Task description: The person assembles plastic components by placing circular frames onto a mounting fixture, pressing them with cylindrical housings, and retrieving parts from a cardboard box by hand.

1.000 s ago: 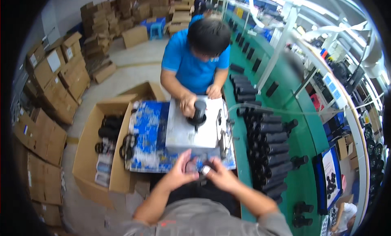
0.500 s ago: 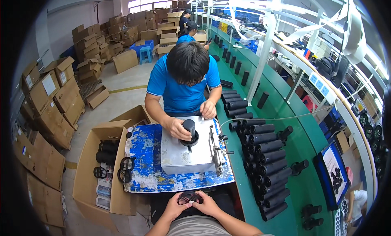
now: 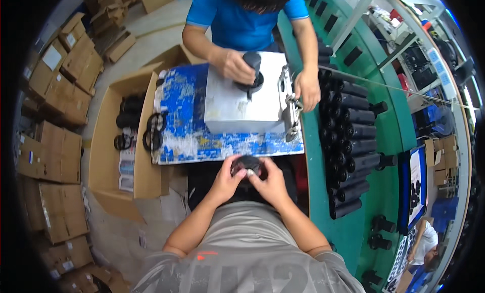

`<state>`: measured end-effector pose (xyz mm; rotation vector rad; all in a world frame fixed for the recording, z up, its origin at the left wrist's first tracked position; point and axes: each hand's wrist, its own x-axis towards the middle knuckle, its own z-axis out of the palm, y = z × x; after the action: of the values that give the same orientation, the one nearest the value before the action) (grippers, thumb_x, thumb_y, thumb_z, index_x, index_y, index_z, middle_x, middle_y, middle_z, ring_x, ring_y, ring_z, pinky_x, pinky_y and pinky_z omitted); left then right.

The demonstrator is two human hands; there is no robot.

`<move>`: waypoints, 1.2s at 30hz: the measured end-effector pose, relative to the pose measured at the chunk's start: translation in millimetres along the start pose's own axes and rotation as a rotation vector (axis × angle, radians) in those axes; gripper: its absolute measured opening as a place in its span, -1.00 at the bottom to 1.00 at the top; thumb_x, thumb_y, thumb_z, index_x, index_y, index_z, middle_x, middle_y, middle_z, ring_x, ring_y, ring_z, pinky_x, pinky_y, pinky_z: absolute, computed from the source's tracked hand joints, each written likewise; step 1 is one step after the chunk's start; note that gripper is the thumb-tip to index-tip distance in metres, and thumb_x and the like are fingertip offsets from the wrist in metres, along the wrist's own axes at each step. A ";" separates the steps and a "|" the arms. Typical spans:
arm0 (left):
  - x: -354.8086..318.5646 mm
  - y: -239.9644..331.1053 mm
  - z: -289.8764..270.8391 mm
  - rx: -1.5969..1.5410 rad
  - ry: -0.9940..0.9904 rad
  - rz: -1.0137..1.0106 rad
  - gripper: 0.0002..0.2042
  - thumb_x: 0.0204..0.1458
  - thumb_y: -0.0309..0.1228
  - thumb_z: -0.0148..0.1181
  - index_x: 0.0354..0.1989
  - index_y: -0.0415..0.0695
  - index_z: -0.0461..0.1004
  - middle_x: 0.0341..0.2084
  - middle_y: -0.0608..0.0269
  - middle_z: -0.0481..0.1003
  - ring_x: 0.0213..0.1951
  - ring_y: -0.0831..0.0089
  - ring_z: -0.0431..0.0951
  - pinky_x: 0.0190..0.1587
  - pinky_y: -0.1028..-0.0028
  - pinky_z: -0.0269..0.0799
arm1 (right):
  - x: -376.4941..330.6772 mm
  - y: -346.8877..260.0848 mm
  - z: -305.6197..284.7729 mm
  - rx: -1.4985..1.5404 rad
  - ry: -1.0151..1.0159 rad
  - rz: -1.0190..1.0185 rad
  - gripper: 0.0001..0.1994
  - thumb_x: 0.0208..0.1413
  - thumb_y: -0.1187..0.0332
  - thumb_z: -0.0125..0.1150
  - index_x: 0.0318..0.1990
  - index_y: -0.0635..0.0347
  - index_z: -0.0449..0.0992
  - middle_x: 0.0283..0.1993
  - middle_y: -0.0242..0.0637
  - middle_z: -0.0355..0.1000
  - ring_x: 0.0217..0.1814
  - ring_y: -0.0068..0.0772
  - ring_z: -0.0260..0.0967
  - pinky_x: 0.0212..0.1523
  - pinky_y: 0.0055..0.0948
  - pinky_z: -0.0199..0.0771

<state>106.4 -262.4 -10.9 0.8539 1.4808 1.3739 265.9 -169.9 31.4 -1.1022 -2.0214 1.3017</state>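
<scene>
Between my left hand (image 3: 227,183) and my right hand (image 3: 270,182) is a black round plastic part (image 3: 246,164), held in front of my waist near the table's edge. Fingers of both hands wrap its sides, and the thumbs meet on the side facing me. Its details are blurred. Across the table, a co-worker in a blue shirt grips a black cylinder (image 3: 251,60) standing in a black ring-shaped piece on a metal box (image 3: 227,106). The co-worker's other hand (image 3: 307,89) is at the metal clamp (image 3: 291,118) along the box's side.
A worn blue board (image 3: 177,106) lies under the box, with black rings (image 3: 153,132) at its left edge. An open carton (image 3: 151,179) holding black parts stands left. Rows of black cylinders (image 3: 361,131) lie on the green bench (image 3: 316,182) at right, beside a blue-framed sheet (image 3: 415,187).
My view has tilted downward, so more of my arms and shirt shows. Both hands still hold the round part. The co-worker's free hand has moved from the box's far edge to the side clamp.
</scene>
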 end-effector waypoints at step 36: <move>284.8 86.9 -44.8 0.997 0.321 0.193 -0.44 0.03 -0.20 0.42 0.25 0.07 0.46 0.20 0.09 0.39 0.19 0.16 0.34 0.21 0.03 0.09 | 338.9 -39.8 -14.5 -0.867 -0.149 0.054 -0.42 -0.04 0.25 0.44 0.13 0.28 0.37 0.09 0.33 0.44 0.04 0.26 0.57 0.07 -0.06 0.62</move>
<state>-41.2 -2.7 26.8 1.4477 2.4458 0.8629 74.9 111.1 66.4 -1.4365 -2.7796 0.4947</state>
